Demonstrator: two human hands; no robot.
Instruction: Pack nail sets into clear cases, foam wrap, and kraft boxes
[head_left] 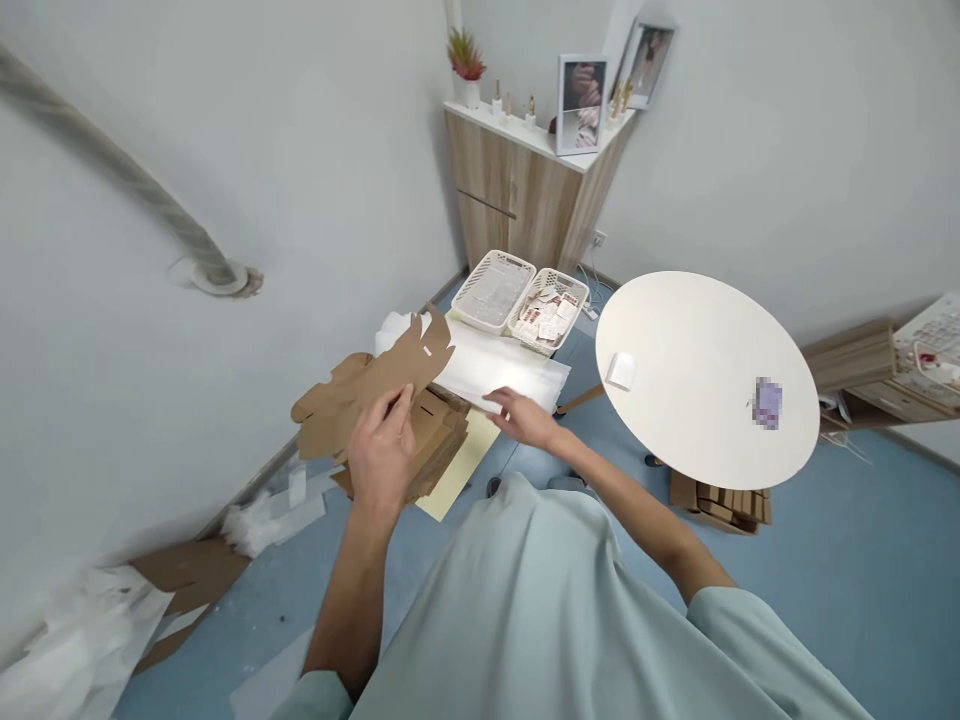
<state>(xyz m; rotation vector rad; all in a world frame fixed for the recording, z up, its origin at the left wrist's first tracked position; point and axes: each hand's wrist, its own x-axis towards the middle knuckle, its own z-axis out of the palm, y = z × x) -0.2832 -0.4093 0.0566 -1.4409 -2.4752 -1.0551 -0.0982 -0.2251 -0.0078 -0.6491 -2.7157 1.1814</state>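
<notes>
My left hand (381,445) pinches the near edge of a flat, die-cut cardboard box blank (409,362), tilted above a stack of similar unfolded blanks (435,440). My right hand (521,415) is over the near side of some white sheets (495,362), its fingers apart and slightly bent with nothing seen in them. Whether its fingertips touch the sheets I cannot tell. Beneath the stack, a pale yellow board (469,460) sticks out. Behind the sheets stand two white plastic baskets, one (484,318) with clear bags or film, the other (581,300) with small printed cards or packets.
To the right stands a round white table (697,330) bearing a small white object (621,371) and a blurred purple item (767,403). Below it is a box of cardboard pieces (724,505). A wooden cabinet (517,190) fills the corner. Wrapping scraps (82,630) lie at left.
</notes>
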